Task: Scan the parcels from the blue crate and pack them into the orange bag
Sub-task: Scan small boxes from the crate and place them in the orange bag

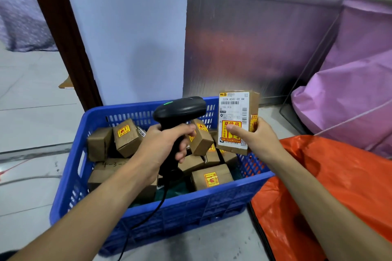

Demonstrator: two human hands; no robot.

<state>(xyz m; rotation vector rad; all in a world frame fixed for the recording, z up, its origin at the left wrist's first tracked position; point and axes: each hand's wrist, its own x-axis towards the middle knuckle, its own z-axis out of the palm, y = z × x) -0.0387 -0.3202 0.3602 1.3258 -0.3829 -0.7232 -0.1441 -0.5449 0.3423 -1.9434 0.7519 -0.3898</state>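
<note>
A blue crate (70,178) on the floor holds several small brown cardboard parcels (125,137) with yellow-red stickers. My left hand (163,146) grips the handle of a black barcode scanner (180,110), whose head points right and shows a green light. My right hand (256,137) holds one parcel (235,112) upright above the crate's right rim, its white shipping label with barcode facing me, just right of the scanner head. The orange bag (331,176) lies on the floor to the right of the crate, under my right forearm.
The scanner's black cable (146,216) drops over the crate's front wall. A pink bag (350,82) on a wire frame stands at the back right. A metal panel (254,44) and a pale wall rise behind the crate. Tiled floor spreads to the left.
</note>
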